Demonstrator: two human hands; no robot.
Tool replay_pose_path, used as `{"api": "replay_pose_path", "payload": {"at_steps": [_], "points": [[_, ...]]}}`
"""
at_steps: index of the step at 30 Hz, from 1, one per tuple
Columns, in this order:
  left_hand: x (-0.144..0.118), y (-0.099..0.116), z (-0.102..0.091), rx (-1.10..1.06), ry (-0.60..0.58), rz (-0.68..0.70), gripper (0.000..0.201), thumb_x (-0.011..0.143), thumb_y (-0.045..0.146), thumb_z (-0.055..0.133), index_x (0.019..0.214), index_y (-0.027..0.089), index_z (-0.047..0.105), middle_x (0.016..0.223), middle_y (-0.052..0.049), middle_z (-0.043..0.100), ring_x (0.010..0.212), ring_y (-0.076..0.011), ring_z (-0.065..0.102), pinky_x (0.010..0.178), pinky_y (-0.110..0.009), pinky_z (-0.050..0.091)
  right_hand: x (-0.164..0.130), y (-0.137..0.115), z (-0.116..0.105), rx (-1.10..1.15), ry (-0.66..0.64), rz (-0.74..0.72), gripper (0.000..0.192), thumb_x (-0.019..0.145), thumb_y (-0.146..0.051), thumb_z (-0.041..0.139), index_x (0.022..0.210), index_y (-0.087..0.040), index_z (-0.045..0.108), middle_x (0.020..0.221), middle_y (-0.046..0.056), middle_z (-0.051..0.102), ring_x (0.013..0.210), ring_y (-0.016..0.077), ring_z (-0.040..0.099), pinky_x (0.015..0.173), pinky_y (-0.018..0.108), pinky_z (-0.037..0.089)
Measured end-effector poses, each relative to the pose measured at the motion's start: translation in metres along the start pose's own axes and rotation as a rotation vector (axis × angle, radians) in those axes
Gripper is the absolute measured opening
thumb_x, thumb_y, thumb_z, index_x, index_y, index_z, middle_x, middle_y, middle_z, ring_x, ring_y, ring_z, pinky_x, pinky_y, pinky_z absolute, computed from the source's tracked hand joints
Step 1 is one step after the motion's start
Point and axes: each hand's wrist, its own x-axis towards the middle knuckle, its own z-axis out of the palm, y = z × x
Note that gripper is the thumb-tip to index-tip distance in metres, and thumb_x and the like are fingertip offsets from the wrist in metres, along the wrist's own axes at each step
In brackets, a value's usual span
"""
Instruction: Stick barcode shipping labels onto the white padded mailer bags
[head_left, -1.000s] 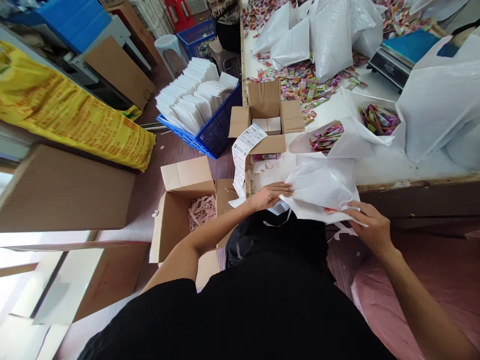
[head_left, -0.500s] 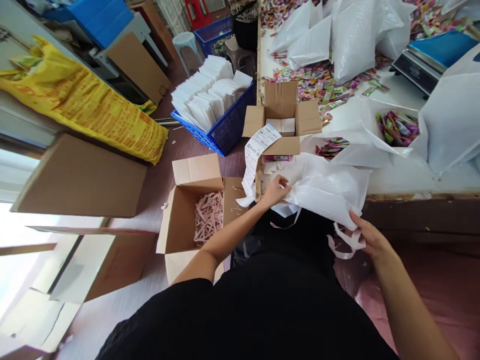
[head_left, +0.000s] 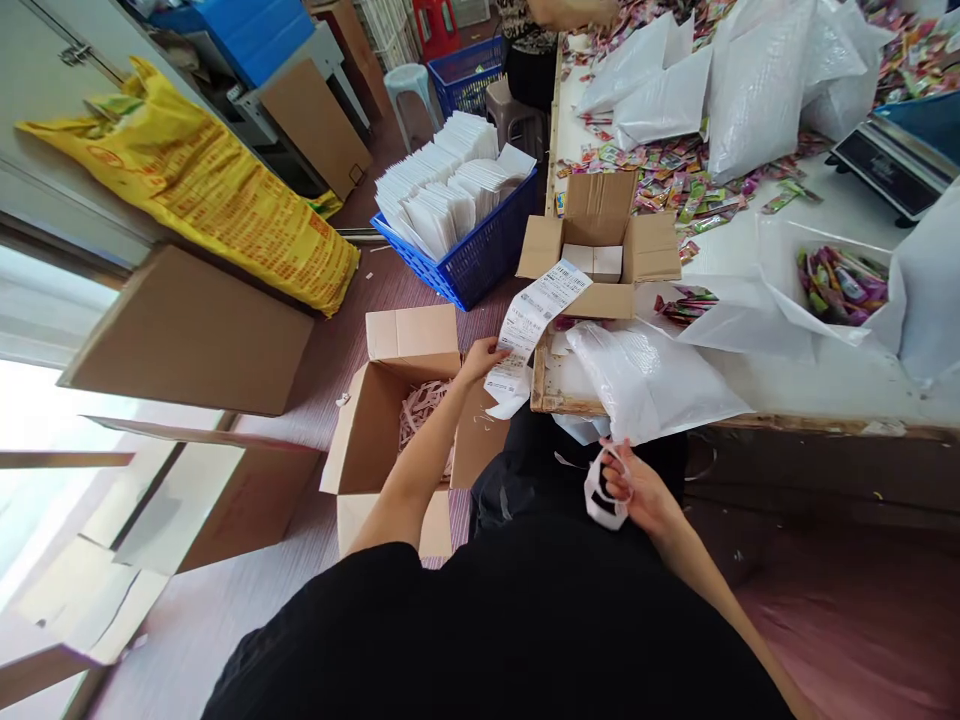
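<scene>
Left hand (head_left: pixel 484 357) moved off white bag (head_left: pixel 649 380) to label strip (head_left: pixel 536 315), fingers pinching it; right hand (head_left: pixel 637 490) grips peeled white strip (head_left: pixel 600 495).

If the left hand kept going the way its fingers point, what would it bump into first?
Probably the label strip: the left hand already reaches its lower part. Beyond it sits the small open cardboard box on the table's edge.

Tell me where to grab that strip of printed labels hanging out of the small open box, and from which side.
Grip the label strip at its free lower end, where the left hand already touches it, coming from the left. It drapes from the small cardboard box over the table edge, so that end hangs loose, with the white bag on its right.
</scene>
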Motion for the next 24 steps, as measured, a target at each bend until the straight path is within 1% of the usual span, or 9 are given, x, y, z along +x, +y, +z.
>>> {"api": "replay_pose_path", "payload": {"at_steps": [2,4,9,12,15,17,20,22,24], "points": [[-0.024,0.01,-0.011,-0.153,-0.091,0.008,0.033,0.072,0.04,0.08,0.085,0.013,0.067,0.077,-0.005,0.071,0.076,-0.0189,0.064,0.075,-0.033,0.052,-0.012,0.003,0.008,-0.139,-0.06,0.014,0.06,0.061,-0.065,0.08,0.096,-0.019,0.063,0.062,-0.006,0.049,0.043,0.0032,0.023,0.04,0.019,0.014],[-0.051,0.025,-0.013,-0.278,-0.15,0.068,0.042,0.072,0.046,0.08,0.092,0.013,0.067,0.083,-0.005,0.072,0.077,-0.0182,0.065,0.074,-0.031,0.052,-0.022,-0.004,0.018,-0.302,-0.072,-0.118,0.057,0.065,-0.061,0.081,0.1,-0.019,0.065,0.064,-0.005,0.054,0.047,0.0065,0.038,0.043,0.021,0.025],[-0.095,0.047,0.022,-0.259,-0.143,0.218,0.042,0.081,0.054,0.071,0.093,0.014,0.064,0.089,-0.005,0.071,0.08,-0.0172,0.065,0.075,-0.03,0.052,-0.029,-0.048,0.056,-0.531,-0.128,-0.503,0.034,0.079,-0.051,0.074,0.092,-0.021,0.066,0.072,-0.001,0.059,0.067,0.0129,0.054,0.062,0.025,0.043],[-0.108,0.044,0.043,-0.093,0.047,0.306,0.045,0.084,0.056,0.066,0.104,0.015,0.062,0.106,-0.01,0.068,0.101,-0.0227,0.064,0.09,-0.037,0.051,-0.032,-0.066,0.079,-0.525,-0.216,-0.574,0.032,0.084,-0.051,0.069,0.079,-0.02,0.064,0.069,-0.001,0.057,0.062,0.0118,0.05,0.057,0.025,0.038],[-0.136,0.04,0.056,-0.084,0.208,0.454,0.069,0.083,0.061,0.066,0.135,0.018,0.049,0.14,-0.017,0.052,0.131,-0.0285,0.049,0.107,-0.043,0.042,-0.033,-0.068,0.1,-0.434,-0.223,-0.679,0.035,0.087,-0.052,0.066,0.074,-0.02,0.063,0.065,-0.002,0.054,0.059,0.0109,0.047,0.054,0.024,0.036],[-0.16,0.038,0.064,-0.203,-0.024,0.492,0.086,0.077,0.067,0.07,0.143,0.019,0.043,0.138,-0.017,0.053,0.126,-0.0288,0.053,0.102,-0.041,0.046,-0.029,-0.062,0.112,-0.332,-0.21,-0.731,0.04,0.087,-0.055,0.063,0.07,-0.02,0.058,0.063,-0.002,0.053,0.057,0.0106,0.046,0.054,0.025,0.037],[-0.187,0.03,0.061,-0.318,-0.439,0.272,0.07,0.077,0.067,0.07,0.124,0.016,0.06,0.087,-0.007,0.066,0.078,-0.0177,0.062,0.071,-0.029,0.05,-0.017,-0.049,0.121,-0.256,-0.183,-0.722,0.043,0.088,-0.057,0.061,0.068,-0.021,0.051,0.06,-0.004,0.049,0.054,0.0102,0.044,0.054,0.025,0.038],[-0.191,0.021,0.04,-0.317,-0.502,0.038,0.053,0.083,0.063,0.065,0.101,0.014,0.066,0.06,0.002,0.051,0.052,-0.0091,0.045,0.051,-0.022,0.036,-0.006,-0.039,0.12,-0.289,-0.144,-0.721,0.039,0.088,-0.056,0.061,0.074,-0.021,0.054,0.067,-0.002,0.053,0.063,0.0119,0.05,0.061,0.026,0.043],[-0.186,0.008,0.008,-0.321,-0.444,-0.117,0.046,0.084,0.06,0.066,0.089,0.014,0.064,0.051,0.007,0.038,0.044,-0.0051,0.029,0.045,-0.02,0.021,0.006,-0.026,0.115,-0.315,-0.081,-0.725,0.035,0.087,-0.055,0.063,0.085,-0.02,0.058,0.081,0.001,0.059,0.078,0.0145,0.056,0.074,0.029,0.047]]}}
